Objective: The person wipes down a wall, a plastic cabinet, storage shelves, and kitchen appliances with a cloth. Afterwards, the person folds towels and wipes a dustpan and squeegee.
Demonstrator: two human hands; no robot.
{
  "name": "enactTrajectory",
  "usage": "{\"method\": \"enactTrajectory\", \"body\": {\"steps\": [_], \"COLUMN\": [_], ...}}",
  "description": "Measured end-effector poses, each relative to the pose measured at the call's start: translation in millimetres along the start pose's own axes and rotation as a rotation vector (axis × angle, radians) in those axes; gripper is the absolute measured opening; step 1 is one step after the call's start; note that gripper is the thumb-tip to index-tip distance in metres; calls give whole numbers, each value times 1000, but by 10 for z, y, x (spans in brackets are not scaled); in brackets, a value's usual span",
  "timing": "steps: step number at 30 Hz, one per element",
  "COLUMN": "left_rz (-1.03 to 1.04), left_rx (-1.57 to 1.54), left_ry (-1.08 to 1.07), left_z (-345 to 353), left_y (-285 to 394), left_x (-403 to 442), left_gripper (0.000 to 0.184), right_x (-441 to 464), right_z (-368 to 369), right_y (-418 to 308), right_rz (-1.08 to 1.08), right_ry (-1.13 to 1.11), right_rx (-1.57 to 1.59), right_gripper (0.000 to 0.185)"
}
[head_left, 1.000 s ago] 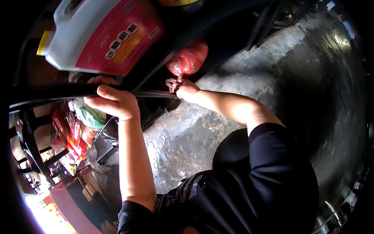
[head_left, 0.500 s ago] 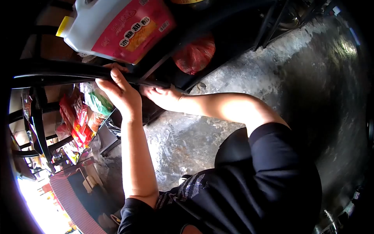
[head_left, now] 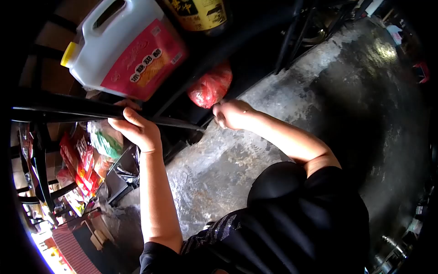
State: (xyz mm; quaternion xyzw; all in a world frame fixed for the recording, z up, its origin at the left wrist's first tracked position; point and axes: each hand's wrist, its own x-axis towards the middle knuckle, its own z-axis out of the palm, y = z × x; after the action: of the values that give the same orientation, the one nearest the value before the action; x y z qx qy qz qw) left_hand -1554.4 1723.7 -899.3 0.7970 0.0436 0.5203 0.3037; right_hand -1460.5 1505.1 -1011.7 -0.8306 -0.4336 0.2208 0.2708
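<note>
My left hand (head_left: 139, 130) is wrapped around a long black bar (head_left: 73, 110), with the thumb on the near side and some fingers hidden behind. The bar's thinner end (head_left: 182, 123) runs out to the right past this hand. My right hand (head_left: 233, 114) is apart from the bar, its fingers curled closed; whatever they may hold is hidden. Just beyond it lies a red plastic bag (head_left: 212, 86) with unclear contents. Above my left hand is a large white jug (head_left: 114, 36) with a yellow cap and a pink label.
A yellow-labelled container (head_left: 198, 13) stands beside the jug. Red packets (head_left: 82, 160) and a clear bag with green contents (head_left: 106, 139) are at the left. Black metal legs (head_left: 289, 36) rise at the upper right above a stained concrete floor (head_left: 214, 169).
My right hand has left the bar and moved right, up to the red bag. My left hand stays on the bar. The view has shifted, showing more of the yellow-labelled container.
</note>
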Motion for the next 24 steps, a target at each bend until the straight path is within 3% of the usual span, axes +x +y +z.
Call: {"method": "enactTrajectory", "body": {"steps": [1,2,3,4,5,7,8,11,12,14,16,19,21,23,24], "left_rz": [40,44,52,58,63,60,52,13,14,-11,-32,-48,-34,-11,2], "left_rx": [11,5,-1,-10,-17,-6,11,-17,-32,-48,-78,-67,-61,-73,-70], "left_ry": [16,39,61,60,60,67,70,76,70,87,108,112,141,140,135], "left_z": [40,60,79,83,77,65,69,72,61,75,90,99,121,132,125], "left_y": [38,31,-1,-34,-66,-68,-39,-74,-85,-35,-33,-96,-92,-47,-118], "left_x": [19,19,10,4,-8,-1,-6,-27,-17,1,4,-20,-31,-11,-41], "left_gripper": [22,24,26,28,29,32,34,37,37,35,35,39,46,46,44], "right_x": [-44,-116,-143,-77,-85,113,300,537,521,495,314,-98,-305,-372,-366], "right_z": [-209,-444,-515,-493,-486,-323,-263,-256,-364,-511,-666,-995,-1334,-1743,-1993], "right_y": [-81,-364,-518,-657,-798,-829,-737,-236,-109,264,409,549,603,710,615], "right_rz": [-77,-107,-482,-721,-890,-1025,-938,-968,-663,-278,-234,-324,-201,-213,-368], "right_ry": [277,313,581,723,730,831,752,807,582,502,863,1258,1493,1776,1806], "right_rx": [41,131,120,20,131,-301,-365,-409,-200,218,478,532,469,526,678], "right_gripper": [12,15,17,20,22,15,14,12,12,11,14,40,45,44,46]}}
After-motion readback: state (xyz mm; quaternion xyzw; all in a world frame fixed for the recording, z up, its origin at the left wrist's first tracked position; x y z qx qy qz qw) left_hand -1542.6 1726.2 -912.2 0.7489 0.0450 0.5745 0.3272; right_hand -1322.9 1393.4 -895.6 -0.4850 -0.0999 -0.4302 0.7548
